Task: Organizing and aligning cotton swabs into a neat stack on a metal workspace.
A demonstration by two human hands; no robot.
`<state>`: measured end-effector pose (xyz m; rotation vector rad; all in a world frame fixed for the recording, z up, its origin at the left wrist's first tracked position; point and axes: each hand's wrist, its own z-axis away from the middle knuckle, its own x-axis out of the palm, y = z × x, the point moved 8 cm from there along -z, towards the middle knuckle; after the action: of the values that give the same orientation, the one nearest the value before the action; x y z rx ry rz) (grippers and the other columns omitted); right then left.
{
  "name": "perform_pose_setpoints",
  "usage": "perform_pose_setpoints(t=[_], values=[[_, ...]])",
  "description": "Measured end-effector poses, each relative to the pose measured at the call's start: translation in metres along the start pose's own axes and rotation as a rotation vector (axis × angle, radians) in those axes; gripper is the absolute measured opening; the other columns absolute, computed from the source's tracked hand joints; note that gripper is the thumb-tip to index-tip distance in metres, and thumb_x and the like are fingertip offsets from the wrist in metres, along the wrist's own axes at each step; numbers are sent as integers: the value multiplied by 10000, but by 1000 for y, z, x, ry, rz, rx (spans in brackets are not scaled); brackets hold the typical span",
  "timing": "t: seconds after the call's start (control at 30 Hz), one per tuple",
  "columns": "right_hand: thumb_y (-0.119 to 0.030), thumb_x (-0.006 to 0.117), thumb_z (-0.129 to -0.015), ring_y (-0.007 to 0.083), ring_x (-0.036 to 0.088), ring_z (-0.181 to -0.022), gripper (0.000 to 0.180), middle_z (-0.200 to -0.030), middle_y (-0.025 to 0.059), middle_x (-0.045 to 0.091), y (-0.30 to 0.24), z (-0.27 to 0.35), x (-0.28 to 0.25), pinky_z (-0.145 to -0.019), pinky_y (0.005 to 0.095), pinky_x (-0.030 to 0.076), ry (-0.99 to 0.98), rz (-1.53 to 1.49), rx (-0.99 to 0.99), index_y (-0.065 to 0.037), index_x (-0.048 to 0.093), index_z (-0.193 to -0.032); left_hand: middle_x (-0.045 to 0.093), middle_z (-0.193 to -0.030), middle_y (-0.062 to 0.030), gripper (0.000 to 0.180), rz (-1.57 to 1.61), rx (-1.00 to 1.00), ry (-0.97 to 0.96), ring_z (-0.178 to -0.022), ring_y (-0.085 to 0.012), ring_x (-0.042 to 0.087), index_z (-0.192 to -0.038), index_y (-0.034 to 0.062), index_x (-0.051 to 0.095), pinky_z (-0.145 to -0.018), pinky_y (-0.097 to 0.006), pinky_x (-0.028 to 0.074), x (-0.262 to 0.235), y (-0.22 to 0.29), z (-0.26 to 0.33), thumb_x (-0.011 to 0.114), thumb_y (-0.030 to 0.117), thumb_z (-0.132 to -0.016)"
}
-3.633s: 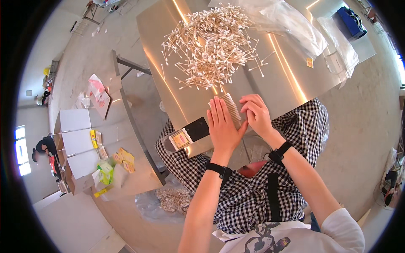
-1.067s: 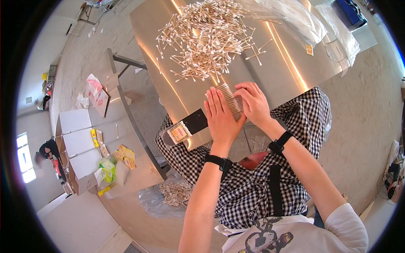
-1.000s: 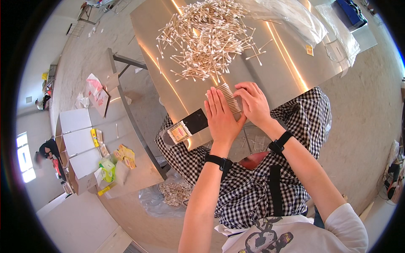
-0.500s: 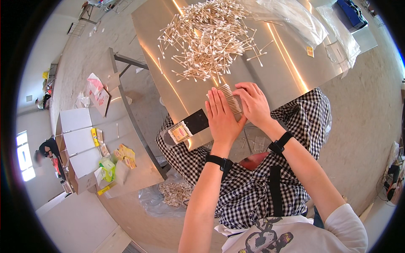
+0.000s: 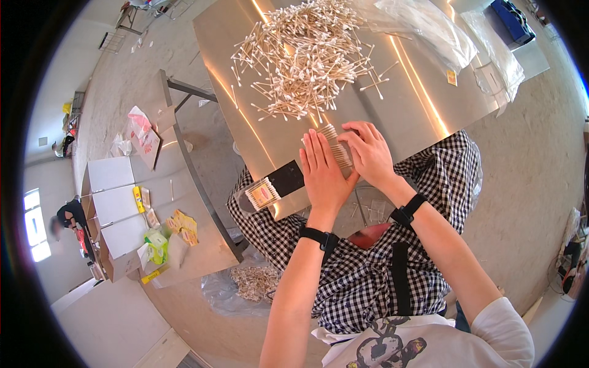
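A tight row of cotton swabs [image 5: 336,146] lies side by side between my two hands, at the near edge of the metal table [image 5: 405,132]. My left hand [image 5: 322,168] is flat along the row's left side, fingers stretched out and thumb at its lower end. Bent fingers of my right hand [image 5: 369,152] press on the row from the right; their tips are partly hidden. Beyond the hands spreads a big loose heap of cotton swabs [image 5: 307,55]. To the left, a packed bundle of swabs with a yellow-and-red label [image 5: 262,194] lies beside a black pad [image 5: 286,178].
Clear plastic bags [image 5: 429,34] and a small yellow card [image 5: 451,77] lie at the table's far right. A side table [image 5: 202,214] on the left bears white boxes [image 5: 110,175] and yellow packets [image 5: 184,227]. A bag of swabs [image 5: 254,283] rests below. Another person [image 5: 76,224] is at far left.
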<state>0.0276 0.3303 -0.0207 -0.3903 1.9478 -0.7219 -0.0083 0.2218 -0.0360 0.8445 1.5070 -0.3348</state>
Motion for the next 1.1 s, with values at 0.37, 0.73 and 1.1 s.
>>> perform_pose_setpoints(t=[0.37,0.73,1.1], values=[[-22,607,-852,293,553,-1163,231,-1212,56,593,0,-3,-1,-958,423,479,-7,-5,42,-117,657,-1056,247,-1590,-283,992,3,6,36,-1500,-398,220,-1490,-120,278,-1212,-509,197,-1,1,0,641,545,-848],[-63,662,-823,247,581,-1063,72,-1084,23,612,3,-25,5,-891,396,501,10,-137,136,-113,695,-863,262,-1579,-297,994,21,6,15,-1493,-409,234,-1485,-120,290,-1205,-512,213,-1,-1,1,633,560,-846],[-58,705,-792,248,576,-1028,117,-1033,20,614,26,-59,-18,-913,385,480,124,114,121,-112,712,-895,201,-1596,-309,1000,170,20,77,-1508,-420,174,-1507,-122,237,-1213,-527,171,-14,-5,12,643,537,-874]])
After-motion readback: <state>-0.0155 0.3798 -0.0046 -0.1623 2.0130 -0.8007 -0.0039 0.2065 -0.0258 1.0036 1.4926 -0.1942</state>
